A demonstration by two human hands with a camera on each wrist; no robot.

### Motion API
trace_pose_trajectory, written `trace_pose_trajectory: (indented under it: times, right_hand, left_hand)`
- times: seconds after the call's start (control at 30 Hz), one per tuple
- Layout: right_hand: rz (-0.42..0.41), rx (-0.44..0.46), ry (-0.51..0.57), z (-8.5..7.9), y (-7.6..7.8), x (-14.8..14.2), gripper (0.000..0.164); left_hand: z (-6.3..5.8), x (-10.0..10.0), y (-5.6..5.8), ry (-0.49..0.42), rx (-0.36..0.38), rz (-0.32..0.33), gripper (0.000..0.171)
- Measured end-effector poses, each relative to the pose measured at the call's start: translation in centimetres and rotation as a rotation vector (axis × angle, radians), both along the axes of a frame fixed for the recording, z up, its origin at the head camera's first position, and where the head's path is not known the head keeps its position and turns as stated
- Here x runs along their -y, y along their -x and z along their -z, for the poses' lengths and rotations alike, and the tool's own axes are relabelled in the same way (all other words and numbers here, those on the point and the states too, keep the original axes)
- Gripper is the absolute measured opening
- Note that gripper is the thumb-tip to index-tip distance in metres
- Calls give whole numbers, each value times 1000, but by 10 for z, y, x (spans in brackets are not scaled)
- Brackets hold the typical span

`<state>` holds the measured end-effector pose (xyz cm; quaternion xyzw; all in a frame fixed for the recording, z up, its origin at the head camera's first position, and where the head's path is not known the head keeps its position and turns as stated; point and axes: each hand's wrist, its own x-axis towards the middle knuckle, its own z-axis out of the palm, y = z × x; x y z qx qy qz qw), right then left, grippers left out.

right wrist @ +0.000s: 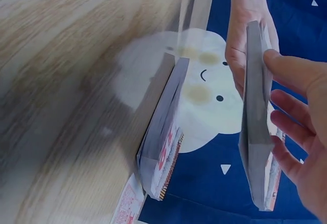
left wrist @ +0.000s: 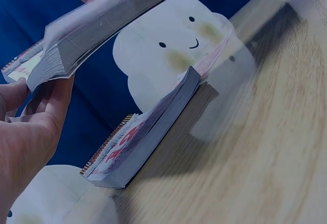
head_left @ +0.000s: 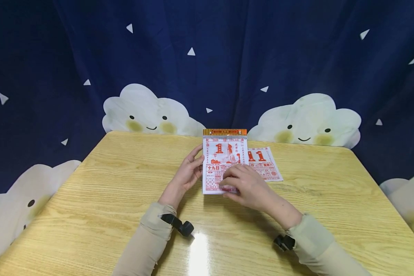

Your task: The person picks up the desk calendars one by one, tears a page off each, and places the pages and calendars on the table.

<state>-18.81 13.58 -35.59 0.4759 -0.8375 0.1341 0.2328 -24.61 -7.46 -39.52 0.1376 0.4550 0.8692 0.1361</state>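
A thick tear-off calendar [head_left: 224, 151] with red print and an orange header strip is held raised over the table. My left hand [head_left: 190, 168] grips it by its left side, thumb at the front edge and fingers behind. The right hand [head_left: 246, 186] reaches over its lower right part with loosely bent fingers. In the right wrist view, the right thumb [right wrist: 281, 65] touches the lower edge of the pages, where some leaves stand slightly apart. Beneath the raised calendar, a second calendar pad [left wrist: 148, 137] lies on the table, hidden from the head view.
A loose sheet [head_left: 265, 165] printed with a red 11 lies to the right, partly covered by the raised calendar. The wooden table [head_left: 124, 184] ends at a dark blue curtain [head_left: 207, 69] with cloud pictures. Black camera mounts [head_left: 184, 228] sit on both wrists.
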Motion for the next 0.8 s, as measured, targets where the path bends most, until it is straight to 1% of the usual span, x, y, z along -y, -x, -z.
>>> trace_pose_trajectory:
  times: [0.1,0.2,0.33,0.47,0.57,0.73,0.8]
  right_hand:
    - [-3,14,12,-1,0,0,12]
    - [12,26,29,-2,-2,1,8]
    - [38,35,81,-4,-2,1,3]
    - [67,58,144,-6,-1,2,6]
    - [108,120,191,-9,-3,1,10]
    - [164,273,295,-18,-3,-2,12]
    - [179,316,339,-22,-1,-4,12]
  left_hand:
    - [1,1,-1,0,3,-3,46]
    - [1,1,-1,0,7,-2,46]
    - [0,1,0,5,22,-4,46]
    - [1,1,-1,13,27,-4,47]
    - [1,2,-1,15,16,3,48]
    - [2,4,-2,14,8,12,48]
    - [2,4,-2,15,-7,20,48]
